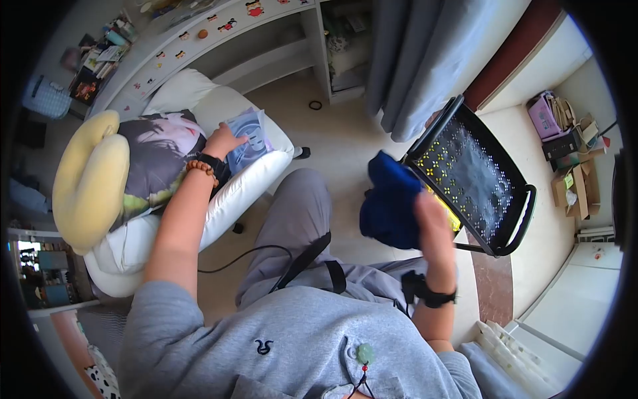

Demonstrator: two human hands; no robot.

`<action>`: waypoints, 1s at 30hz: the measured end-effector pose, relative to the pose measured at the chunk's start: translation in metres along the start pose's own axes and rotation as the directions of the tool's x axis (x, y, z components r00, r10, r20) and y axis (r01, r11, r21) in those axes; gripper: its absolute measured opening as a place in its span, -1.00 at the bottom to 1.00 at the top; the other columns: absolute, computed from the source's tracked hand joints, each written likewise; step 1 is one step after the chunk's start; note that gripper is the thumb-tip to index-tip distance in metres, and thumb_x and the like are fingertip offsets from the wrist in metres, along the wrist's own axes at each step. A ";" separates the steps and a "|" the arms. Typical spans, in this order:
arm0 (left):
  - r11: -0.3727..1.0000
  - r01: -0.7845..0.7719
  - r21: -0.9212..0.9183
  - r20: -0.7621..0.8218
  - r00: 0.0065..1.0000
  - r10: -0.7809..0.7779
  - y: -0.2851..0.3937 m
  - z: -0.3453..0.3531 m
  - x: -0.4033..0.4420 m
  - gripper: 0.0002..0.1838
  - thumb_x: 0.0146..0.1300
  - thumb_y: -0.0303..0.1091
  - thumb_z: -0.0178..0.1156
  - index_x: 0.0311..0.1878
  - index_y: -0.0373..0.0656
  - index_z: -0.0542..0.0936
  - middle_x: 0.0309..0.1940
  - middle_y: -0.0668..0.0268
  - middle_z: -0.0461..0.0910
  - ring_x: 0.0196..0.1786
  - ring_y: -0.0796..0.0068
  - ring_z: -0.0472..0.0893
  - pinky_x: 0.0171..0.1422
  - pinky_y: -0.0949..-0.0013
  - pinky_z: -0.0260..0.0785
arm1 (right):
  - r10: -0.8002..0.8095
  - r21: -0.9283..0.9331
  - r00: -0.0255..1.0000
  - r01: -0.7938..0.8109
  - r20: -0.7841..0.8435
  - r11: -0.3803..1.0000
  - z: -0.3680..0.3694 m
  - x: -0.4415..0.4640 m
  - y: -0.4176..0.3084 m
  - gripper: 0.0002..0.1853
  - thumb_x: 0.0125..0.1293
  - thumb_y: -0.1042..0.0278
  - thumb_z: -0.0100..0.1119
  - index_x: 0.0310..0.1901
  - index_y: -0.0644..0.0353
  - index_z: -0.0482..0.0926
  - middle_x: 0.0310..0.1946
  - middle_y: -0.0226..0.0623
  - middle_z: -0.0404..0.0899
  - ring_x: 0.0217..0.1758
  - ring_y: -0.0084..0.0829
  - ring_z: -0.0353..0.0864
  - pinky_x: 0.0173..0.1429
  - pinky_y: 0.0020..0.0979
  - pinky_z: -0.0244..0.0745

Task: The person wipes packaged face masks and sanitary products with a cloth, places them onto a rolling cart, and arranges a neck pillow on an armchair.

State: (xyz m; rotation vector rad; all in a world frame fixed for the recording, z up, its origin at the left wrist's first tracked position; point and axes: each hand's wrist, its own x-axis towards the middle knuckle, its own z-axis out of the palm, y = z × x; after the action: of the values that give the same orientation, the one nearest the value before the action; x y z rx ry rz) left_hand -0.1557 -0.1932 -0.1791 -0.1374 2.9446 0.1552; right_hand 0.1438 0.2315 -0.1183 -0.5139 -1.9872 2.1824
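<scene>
On the white padded chair (242, 193), my left hand (224, 141) rests at a clear plastic packet (249, 139) with a greyish-blue print, its fingers closed on the near edge. A dark blue cloth (392, 203) hangs in the air right of my knees, held by my right hand (433, 216), which is blurred by motion. Beside the packet, on the chair, lie a cushion (159, 143) with a printed figure and a yellow U-shaped pillow (93, 179).
A black cart (525, 229) with a perforated tray stands at the right, near grey curtains (419, 60). Farther right are a purple box (543, 118) and a cardboard box (585, 189). A dark ring (315, 105) lies on the floor. White shelving (266, 70) stands ahead.
</scene>
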 end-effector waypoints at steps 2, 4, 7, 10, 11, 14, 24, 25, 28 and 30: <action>0.996 -0.068 -0.050 0.007 0.998 0.068 -0.007 -0.011 -0.012 0.07 -0.15 0.12 0.45 0.21 -0.60 0.23 0.01 -0.21 0.53 0.09 -0.02 0.57 0.17 0.21 0.41 | -0.053 0.713 0.981 -0.097 0.185 0.695 -0.008 -0.031 -0.058 -0.57 0.45 0.12 -0.06 0.06 0.38 0.48 0.02 -0.11 0.57 0.05 -0.27 0.58 0.20 -0.30 0.46; 0.990 -0.053 -0.131 -0.048 0.998 0.047 -0.014 -0.013 -0.009 0.00 -0.23 0.02 0.53 0.15 -0.52 0.30 0.00 -0.20 0.54 0.08 -0.02 0.57 0.16 0.23 0.41 | -0.263 0.075 0.942 0.253 0.207 0.965 -0.006 -0.024 -0.019 -0.56 0.44 0.14 -0.11 0.14 0.34 0.43 0.06 -0.03 0.54 0.12 -0.16 0.55 0.22 -0.26 0.44; 0.983 -0.111 -0.148 -0.143 0.986 0.090 -0.027 -0.017 0.004 -0.13 -0.15 -0.14 0.51 0.15 -0.43 0.31 -0.03 -0.16 0.56 0.06 -0.03 0.58 0.14 0.18 0.43 | -0.117 0.801 0.915 -0.269 0.385 0.534 0.017 -0.028 0.053 -0.61 0.39 0.18 -0.06 0.13 0.24 0.44 0.11 0.00 0.51 0.18 -0.14 0.51 0.25 -0.25 0.40; 1.000 0.017 -0.012 -0.203 0.979 -0.019 0.000 -0.056 -0.041 -0.20 -0.09 -0.23 0.48 0.17 -0.38 0.30 -0.03 -0.13 0.57 0.05 -0.04 0.58 0.11 0.10 0.44 | -0.081 0.796 0.877 -0.387 0.474 0.465 0.029 -0.033 0.054 -0.57 0.40 0.17 -0.09 0.17 0.26 0.41 0.20 0.02 0.44 0.23 -0.15 0.46 0.33 -0.13 0.33; 1.000 -0.001 0.020 -0.233 0.972 0.005 -0.002 -0.059 -0.044 -0.27 -0.02 -0.28 0.39 0.20 -0.30 0.29 -0.09 -0.12 0.59 0.03 -0.08 0.58 0.07 0.04 0.44 | 0.129 0.611 0.931 -0.324 0.341 0.723 0.035 -0.029 0.047 -0.64 0.39 0.15 -0.07 0.03 0.22 0.50 0.01 -0.03 0.57 0.11 -0.15 0.54 0.28 -0.14 0.36; 0.997 -0.064 -0.040 -0.351 0.935 0.046 0.003 -0.080 -0.060 -0.36 0.03 -0.32 0.27 0.19 -0.28 0.31 -0.13 -0.10 0.60 -0.02 -0.09 0.59 0.05 0.06 0.45 | 0.098 0.702 0.951 -0.284 0.293 0.653 0.030 -0.020 0.055 -0.73 0.32 0.10 0.01 -0.17 0.14 0.47 -0.27 -0.17 0.47 -0.17 -0.24 0.50 -0.04 -0.26 0.33; 0.529 -0.668 -0.523 -0.606 0.728 0.321 0.156 -0.089 -0.247 -0.84 0.29 -0.37 0.22 -0.30 -0.29 0.57 -0.56 0.36 0.52 -0.44 0.70 0.41 -0.35 0.52 0.29 | -0.249 -0.069 0.955 0.262 0.162 0.963 0.007 -0.025 0.082 -0.96 0.14 0.54 0.08 -0.44 0.25 0.45 -0.47 -0.25 0.51 -0.45 -0.43 0.52 -0.40 -0.45 0.43; 0.442 -0.725 -0.529 -0.613 0.686 0.392 0.173 -0.075 -0.260 -0.85 0.29 -0.39 0.20 -0.31 -0.30 0.55 -0.55 0.28 0.51 -0.46 0.63 0.43 -0.35 0.47 0.31 | -0.223 0.071 0.970 0.216 0.098 0.974 0.008 -0.029 0.078 -0.97 0.17 0.52 0.07 -0.36 0.26 0.47 -0.37 -0.24 0.54 -0.34 -0.42 0.54 -0.30 -0.44 0.45; 0.294 -0.752 -0.590 -0.574 0.647 0.503 0.199 -0.025 -0.276 -0.86 0.32 -0.42 0.12 -0.20 -0.31 0.57 -0.37 0.21 0.53 -0.35 0.41 0.54 -0.33 0.41 0.36 | -0.427 -0.167 0.904 0.422 0.003 0.891 0.022 -0.053 0.062 -0.76 0.28 0.46 0.02 -0.03 0.28 0.46 -0.05 -0.20 0.50 0.01 -0.39 0.50 0.04 -0.42 0.41; 0.107 -0.820 -0.562 -0.620 0.504 0.602 0.213 0.004 -0.282 -0.82 0.26 -0.43 0.15 -0.10 -0.27 0.55 -0.01 0.09 0.44 0.20 0.07 0.46 0.15 0.24 0.34 | -0.460 -0.199 0.885 0.439 -0.070 0.876 0.041 -0.065 0.065 -0.63 0.36 0.42 -0.04 0.18 0.27 0.35 0.15 -0.20 0.39 0.23 -0.38 0.37 0.26 -0.41 0.27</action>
State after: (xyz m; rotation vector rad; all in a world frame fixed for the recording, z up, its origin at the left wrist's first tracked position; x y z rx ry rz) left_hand 0.0986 0.0417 -0.1084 1.3275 2.4731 1.7939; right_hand 0.1984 0.1641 -0.1693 -0.1628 -2.0018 1.6686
